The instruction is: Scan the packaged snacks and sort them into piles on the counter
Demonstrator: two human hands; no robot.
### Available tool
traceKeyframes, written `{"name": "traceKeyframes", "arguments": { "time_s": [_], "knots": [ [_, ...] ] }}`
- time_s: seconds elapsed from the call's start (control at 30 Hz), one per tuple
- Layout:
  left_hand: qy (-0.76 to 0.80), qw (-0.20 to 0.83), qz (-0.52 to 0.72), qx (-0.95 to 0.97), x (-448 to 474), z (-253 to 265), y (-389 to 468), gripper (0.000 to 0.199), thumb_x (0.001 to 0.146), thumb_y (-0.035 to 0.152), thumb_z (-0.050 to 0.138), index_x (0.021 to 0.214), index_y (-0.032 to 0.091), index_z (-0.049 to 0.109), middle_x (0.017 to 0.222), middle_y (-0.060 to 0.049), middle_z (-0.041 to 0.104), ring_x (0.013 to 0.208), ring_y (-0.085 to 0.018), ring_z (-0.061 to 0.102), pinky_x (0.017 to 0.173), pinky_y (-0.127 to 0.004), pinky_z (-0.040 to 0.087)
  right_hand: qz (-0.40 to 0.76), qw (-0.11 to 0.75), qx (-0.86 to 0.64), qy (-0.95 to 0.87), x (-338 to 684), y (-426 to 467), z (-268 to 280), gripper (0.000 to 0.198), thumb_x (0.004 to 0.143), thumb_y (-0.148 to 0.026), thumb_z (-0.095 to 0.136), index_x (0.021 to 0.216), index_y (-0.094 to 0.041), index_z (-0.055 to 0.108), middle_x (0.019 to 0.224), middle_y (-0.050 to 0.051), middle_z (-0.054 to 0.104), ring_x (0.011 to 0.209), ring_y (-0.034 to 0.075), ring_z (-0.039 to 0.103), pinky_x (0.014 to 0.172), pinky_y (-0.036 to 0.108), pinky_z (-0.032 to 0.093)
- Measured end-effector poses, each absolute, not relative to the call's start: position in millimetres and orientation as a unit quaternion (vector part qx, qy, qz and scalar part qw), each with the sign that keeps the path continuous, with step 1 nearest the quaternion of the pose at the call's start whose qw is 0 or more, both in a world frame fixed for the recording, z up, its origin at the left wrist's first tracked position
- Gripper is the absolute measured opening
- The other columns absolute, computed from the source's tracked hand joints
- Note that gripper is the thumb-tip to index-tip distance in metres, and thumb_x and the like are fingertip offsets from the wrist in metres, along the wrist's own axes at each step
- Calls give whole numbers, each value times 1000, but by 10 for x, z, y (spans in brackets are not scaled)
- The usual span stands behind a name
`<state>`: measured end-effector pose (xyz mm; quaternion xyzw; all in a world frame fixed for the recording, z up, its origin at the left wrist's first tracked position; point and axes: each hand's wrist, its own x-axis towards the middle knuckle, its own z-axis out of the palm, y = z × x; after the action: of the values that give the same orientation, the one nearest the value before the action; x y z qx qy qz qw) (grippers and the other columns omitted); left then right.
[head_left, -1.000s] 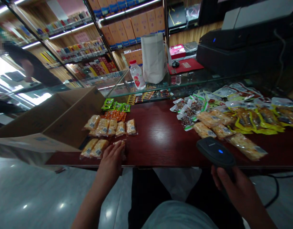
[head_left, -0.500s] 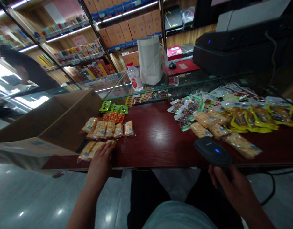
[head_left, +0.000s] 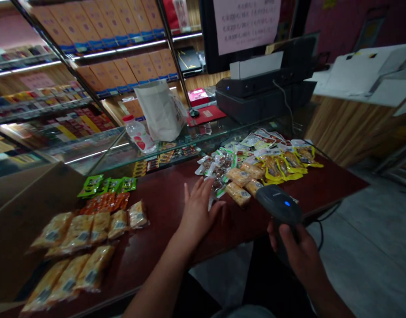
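Observation:
My right hand grips a dark barcode scanner with a lit blue light, held above the table's near edge. Fingers spread, my left hand is over the middle of the dark red table and holds nothing. Just beyond its fingertips lie clear packs of dark brown food with green edges. Beside them are wrapped pale snack bars, partly hidden by the scanner, and yellow-edged food pouches. At the left, more wrapped snack bars lie in two rows, with orange packets and green packets behind.
An open cardboard box stands at the left end. On the glass counter behind are a plastic bottle, a white paper bag and a black printer-like machine. Stocked shelves line the wall.
My left hand has left the front row of snack bars at the left and moved right, fingers now spread. The view has turned rightward. The scanner stays in my right hand.

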<state>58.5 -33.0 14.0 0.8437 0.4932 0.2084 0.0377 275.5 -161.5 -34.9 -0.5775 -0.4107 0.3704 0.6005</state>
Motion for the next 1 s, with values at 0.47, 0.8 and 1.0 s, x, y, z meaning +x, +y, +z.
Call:
{"name": "traceKeyframes", "arguments": {
  "time_s": [0.47, 0.8, 1.0],
  "knots": [
    [472, 95, 284, 829, 1328, -10, 184, 102, 73, 33, 82, 157, 18, 26, 139, -21, 57, 130, -40, 50, 113, -62, 30, 386, 618, -582, -362, 2867, -1632, -387, 44, 94, -64, 55, 86, -22, 64, 56, -4, 59, 50, 13, 53, 55, 26, 44],
    [329, 106, 315, 884, 1030, 75, -623, 114, 69, 44, 87, 159, 31, 18, 141, -16, 47, 126, -35, 54, 99, -50, 53, 407, 634, -589, -294, 2721, -1448, -252, 48, 74, -63, 78, 92, -22, 65, 56, -3, 67, 47, 15, 59, 48, 26, 49],
    [315, 222, 351, 853, 828, 24, -669, 111, 64, 50, 90, 156, 32, 30, 137, -16, 52, 124, -35, 56, 98, -52, 55, 408, 621, -612, -271, 2603, -1412, -226, 51, 64, -53, 88, 99, -20, 72, 80, 5, 79, 64, 22, 70, 61, 33, 58]
  ]
}}
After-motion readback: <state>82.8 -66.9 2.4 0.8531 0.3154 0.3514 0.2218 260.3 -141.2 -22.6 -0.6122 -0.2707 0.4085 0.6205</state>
